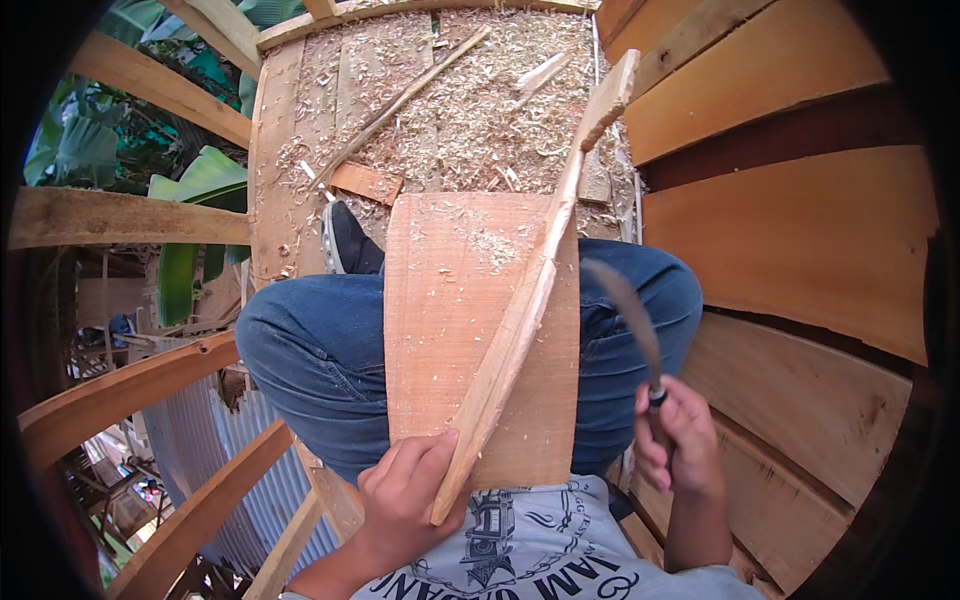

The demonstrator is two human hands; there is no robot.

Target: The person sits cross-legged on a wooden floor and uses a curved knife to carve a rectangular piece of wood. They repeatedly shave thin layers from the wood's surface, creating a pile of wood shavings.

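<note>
Across my lap lies a wide, flat wooden board [440, 330], with a few shavings on its upper part. A long, slightly bent piece of wood [515, 325] slants over it, its far end broader and rough-cut. My left hand [410, 490] is closed round the near end of this piece, close to my shirt. In my right hand [682, 435], to the right of the board, is a knife with a curved blade [640, 320]. Its handle is wrapped by my fingers, and the blade points up and away, apart from the wood and slightly blurred.
Wood shavings [480, 110] cover the plank floor ahead, where a thin stick [410, 90] and a short wood offcut [366, 183] lie. A plank wall [790, 230] stands close on my right. Wooden rails [130, 218] run along the left, with banana leaves and corrugated metal sheets [230, 450] beyond.
</note>
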